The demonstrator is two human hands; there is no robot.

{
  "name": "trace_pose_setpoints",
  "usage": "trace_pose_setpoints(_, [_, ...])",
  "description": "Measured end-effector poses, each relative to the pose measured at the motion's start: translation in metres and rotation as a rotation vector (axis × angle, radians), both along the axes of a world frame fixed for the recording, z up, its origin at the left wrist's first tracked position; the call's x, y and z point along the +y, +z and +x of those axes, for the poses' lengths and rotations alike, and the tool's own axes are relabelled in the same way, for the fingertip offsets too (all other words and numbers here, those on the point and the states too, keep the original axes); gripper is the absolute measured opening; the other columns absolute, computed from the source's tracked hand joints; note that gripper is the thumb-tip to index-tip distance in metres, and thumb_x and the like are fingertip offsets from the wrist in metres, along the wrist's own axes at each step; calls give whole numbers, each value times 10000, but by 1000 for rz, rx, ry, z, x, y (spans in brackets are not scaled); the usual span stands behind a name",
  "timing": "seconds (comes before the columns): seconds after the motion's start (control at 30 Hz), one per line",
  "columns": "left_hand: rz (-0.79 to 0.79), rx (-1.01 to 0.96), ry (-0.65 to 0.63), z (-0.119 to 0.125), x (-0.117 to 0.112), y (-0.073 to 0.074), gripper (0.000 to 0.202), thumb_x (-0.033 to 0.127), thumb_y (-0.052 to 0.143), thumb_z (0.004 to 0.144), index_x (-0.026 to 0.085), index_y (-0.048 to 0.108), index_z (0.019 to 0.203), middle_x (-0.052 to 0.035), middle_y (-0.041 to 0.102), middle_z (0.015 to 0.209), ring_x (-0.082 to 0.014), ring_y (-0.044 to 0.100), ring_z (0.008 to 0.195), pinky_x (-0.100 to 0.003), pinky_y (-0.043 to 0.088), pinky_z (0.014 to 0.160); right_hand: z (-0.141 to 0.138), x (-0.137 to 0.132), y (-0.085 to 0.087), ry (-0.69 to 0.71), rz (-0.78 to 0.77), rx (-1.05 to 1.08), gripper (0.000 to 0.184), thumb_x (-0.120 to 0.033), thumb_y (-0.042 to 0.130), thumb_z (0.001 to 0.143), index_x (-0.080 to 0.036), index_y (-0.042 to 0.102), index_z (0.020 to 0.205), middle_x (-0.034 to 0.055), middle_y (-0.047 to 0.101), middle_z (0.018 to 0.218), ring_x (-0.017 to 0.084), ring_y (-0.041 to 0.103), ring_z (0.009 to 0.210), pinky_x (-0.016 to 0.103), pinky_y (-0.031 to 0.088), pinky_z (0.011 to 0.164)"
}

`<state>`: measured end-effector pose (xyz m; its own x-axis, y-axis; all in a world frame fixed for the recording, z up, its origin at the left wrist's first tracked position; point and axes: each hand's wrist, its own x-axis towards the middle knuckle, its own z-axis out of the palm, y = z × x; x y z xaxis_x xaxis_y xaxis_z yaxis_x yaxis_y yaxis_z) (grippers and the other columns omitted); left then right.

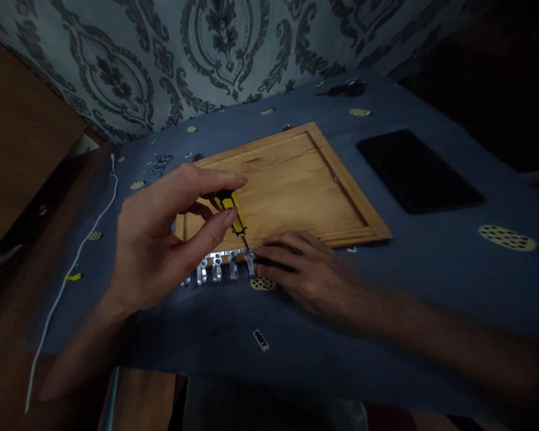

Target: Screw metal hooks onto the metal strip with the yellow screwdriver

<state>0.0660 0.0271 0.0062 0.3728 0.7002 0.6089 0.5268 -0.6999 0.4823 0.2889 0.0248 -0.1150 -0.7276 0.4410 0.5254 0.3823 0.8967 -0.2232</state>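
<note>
A short screwdriver with a yellow and black handle is between the thumb and fingers of my left hand. It slants down, its tip on the rightmost metal hook at the near edge of a framed wooden board. The fingertips of my right hand rest against that hook from the right and steady it; their exact grip is partly hidden. More silvery hooks hang in a row along the same edge, to the left. Whether a screw sits under the tip is too small to tell.
A black tablet-like slab lies right of the board. Dark-handled scissors are at the back. Small shiny pieces lie back left. A white cable runs down the left side of the blue patterned cloth.
</note>
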Motion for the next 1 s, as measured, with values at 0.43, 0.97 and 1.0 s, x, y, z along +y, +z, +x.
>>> trace_pose_setpoints(0.43, [78, 10, -12, 0, 2, -3, 272, 258, 787, 904, 346, 745, 1159, 38, 763, 1014, -171, 735, 879, -312, 647, 676, 0, -1, 1, -11, 10, 19, 319, -86, 554, 961, -203, 753, 1181, 81, 785, 1205, 266, 650, 1146, 458, 558, 951])
trace_pose_setpoints(0.97, [30, 7, 34, -5, -2, 4, 377, 132, 748, 900, 363, 721, 1196, 45, 752, 1091, -199, 736, 984, -347, 679, 802, 0, 0, -3, 15, -13, 33, 325, -80, 578, 937, -189, 746, 1193, 96, 774, 1235, 277, 636, 1168, 478, 549, 964])
trace_pose_setpoints(1.0, [34, 7, 40, -6, -2, 4, 385, 125, 749, 899, 364, 722, 1199, 44, 750, 1089, -196, 734, 983, -345, 678, 803, 1, 0, -3, 12, -10, 30, 318, -85, 575, 942, -189, 746, 1188, 93, 774, 1237, 277, 638, 1167, 478, 551, 964])
